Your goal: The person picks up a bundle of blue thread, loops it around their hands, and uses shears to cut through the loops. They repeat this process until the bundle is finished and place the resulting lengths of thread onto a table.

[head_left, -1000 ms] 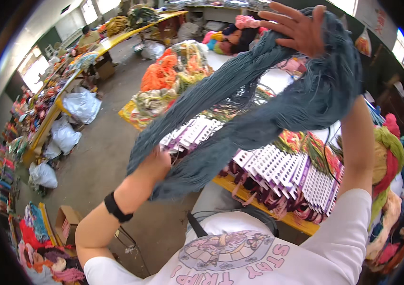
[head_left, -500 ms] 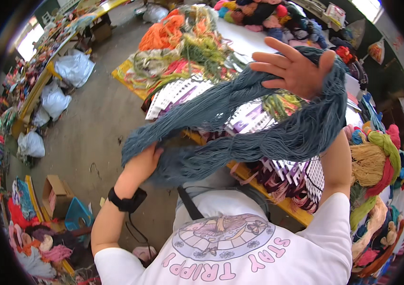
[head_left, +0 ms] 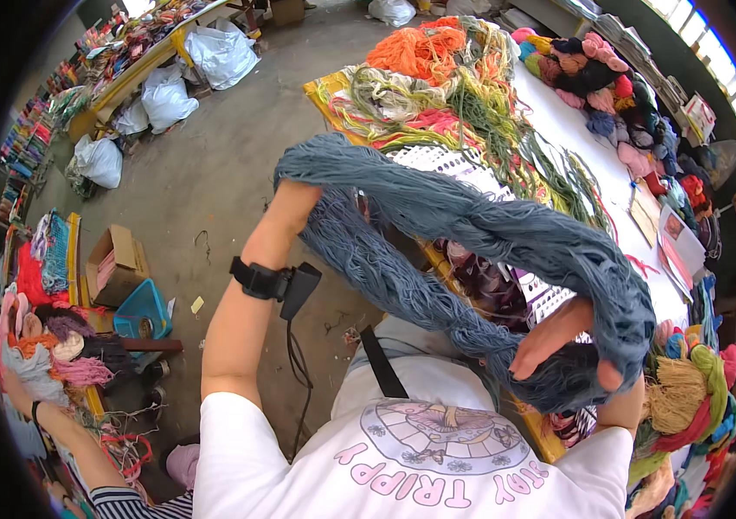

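A thick looped skein of slate-blue yarn [head_left: 489, 221] stretches between my two hands, in front of my white shirt. The back of my left hand [head_left: 297, 201] shows at the loop's left end. Its fingers are hidden behind the strands, and a black device is strapped to that wrist. At the near right end, my right hand [head_left: 558, 337] is inside the loop. Its fingers are bent, its thumb stands apart, and dark blue strands pass between them. Below the skein, the white table [head_left: 558, 112] holds rows of purple-and-white cards [head_left: 450, 163], partly covered by the yarn.
Orange yarn [head_left: 415, 52] and green strands lie along the table. Colourful skeins [head_left: 684, 394] hang at my right. A cardboard box [head_left: 115, 264] and a blue basket [head_left: 143, 310] stand left on the floor. Another person's arm [head_left: 82, 441] reaches into yarn at the lower left.
My left hand has risen and gone farther away. My right hand has come down toward my body, its fingers now bent. The view has shifted, and another person's arm is now visible.
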Demonstrator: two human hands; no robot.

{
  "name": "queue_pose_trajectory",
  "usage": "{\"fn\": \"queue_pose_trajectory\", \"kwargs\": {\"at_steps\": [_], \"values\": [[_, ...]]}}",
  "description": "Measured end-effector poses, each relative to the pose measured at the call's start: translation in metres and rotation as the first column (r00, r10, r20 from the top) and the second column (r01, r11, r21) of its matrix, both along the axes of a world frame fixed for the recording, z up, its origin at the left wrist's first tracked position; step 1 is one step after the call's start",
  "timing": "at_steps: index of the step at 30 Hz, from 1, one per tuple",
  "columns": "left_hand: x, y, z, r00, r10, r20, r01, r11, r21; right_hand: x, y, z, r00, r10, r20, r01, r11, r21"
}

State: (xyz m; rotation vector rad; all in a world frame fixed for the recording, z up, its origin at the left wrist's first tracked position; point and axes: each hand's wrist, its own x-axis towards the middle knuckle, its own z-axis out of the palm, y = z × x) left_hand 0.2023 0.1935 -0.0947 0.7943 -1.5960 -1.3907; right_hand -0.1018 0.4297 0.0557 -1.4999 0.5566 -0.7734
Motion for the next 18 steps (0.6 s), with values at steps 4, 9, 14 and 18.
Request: {"fn": "queue_pose_trajectory", "kwargs": {"at_steps": [4, 9, 14, 18], "values": [[0.004, 0.001, 0.035, 0.945, -0.285, 0.161, 0.226, 0.923, 0.313, -0.019, -0.007, -0.011, 0.977, 0.196, 0.085, -0.204, 0.975, 0.09], [-0.007, 0.006, 0.04, 0.847, -0.441, 0.297, 0.281, 0.846, 0.454, -0.04, -0.025, -0.032, 0.739, 0.077, 0.669, -0.127, 0.992, 0.026], [-0.009, 0.014, 0.034, 0.833, -0.497, 0.242, 0.379, 0.832, 0.405, -0.044, -0.033, -0.03, 0.701, -0.032, 0.712, -0.073, 0.99, 0.117], [-0.007, 0.018, 0.03, 0.821, -0.493, 0.289, 0.373, 0.845, 0.383, -0.027, -0.034, -0.022, 0.912, -0.079, 0.401, 0.026, 0.99, 0.137]]}}
